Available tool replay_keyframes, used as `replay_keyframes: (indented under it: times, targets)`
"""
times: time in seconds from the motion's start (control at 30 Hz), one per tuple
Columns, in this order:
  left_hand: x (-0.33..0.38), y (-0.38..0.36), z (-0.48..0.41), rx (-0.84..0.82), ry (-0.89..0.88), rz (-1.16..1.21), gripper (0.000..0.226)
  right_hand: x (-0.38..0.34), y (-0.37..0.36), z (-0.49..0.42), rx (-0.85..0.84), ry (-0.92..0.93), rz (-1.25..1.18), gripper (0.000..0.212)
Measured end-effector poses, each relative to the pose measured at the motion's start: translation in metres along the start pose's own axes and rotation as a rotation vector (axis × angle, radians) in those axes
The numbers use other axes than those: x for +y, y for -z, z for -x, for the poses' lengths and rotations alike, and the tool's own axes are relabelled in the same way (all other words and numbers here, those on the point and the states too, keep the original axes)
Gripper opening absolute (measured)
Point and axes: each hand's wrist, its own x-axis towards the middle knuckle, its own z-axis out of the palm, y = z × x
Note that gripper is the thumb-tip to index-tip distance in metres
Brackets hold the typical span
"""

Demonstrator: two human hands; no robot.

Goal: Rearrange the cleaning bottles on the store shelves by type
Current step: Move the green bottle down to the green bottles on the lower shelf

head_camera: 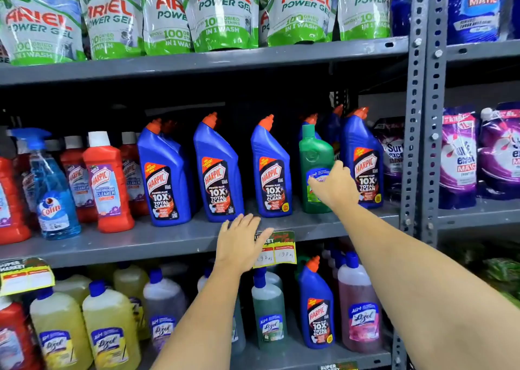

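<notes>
- Green bottle stands upright on middle shelf, odd one out in the blue Harpic row; likely the item being pulled for sorting.
- Right hand is on the green bottle's label, fingers curled across its front, thumb side toward the blue Harpic bottle just right of the hand. Looks like a wrap-grip; can't tell if it's fully closed, bottle not lifted.
- Left of those fingers: three more blue Harpic bottles in line, upright.
- Left hand lies flat, fingers spread, holding nothing, palm on shelf edge, touching the price tag; probably bracing while the other arm reaches.
- Below the left hand: lower shelf holds Lizol bottles, including a greenish one, so that's the likely home for the green bottle. One stray blue Harpic sits among them, probably next to swap up.
- Far left of both hands: red Harpic bottles, Colin spray.
</notes>
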Motion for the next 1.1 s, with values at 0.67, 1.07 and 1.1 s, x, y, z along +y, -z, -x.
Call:
replay_keyframes:
  times: [0.67, 1.07, 1.1]
  targets:
    - [-0.006, -0.025, 0.001, 0.259, -0.039, -0.067, 0.058, 0.028, -0.023, -0.026, -0.060, -0.071, -0.267, 0.085]
    - [-0.005, -0.032, 0.018, 0.492, -0.001, 0.051, 0.040, 0.048, 0.029, 0.029, 0.132, 0.171, -0.604, 0.083]
    - [-0.006, -0.038, 0.028, 0.544, 0.035, 0.066, 0.041, 0.046, 0.034, 0.041, 0.120, 0.189, -0.625, 0.078]
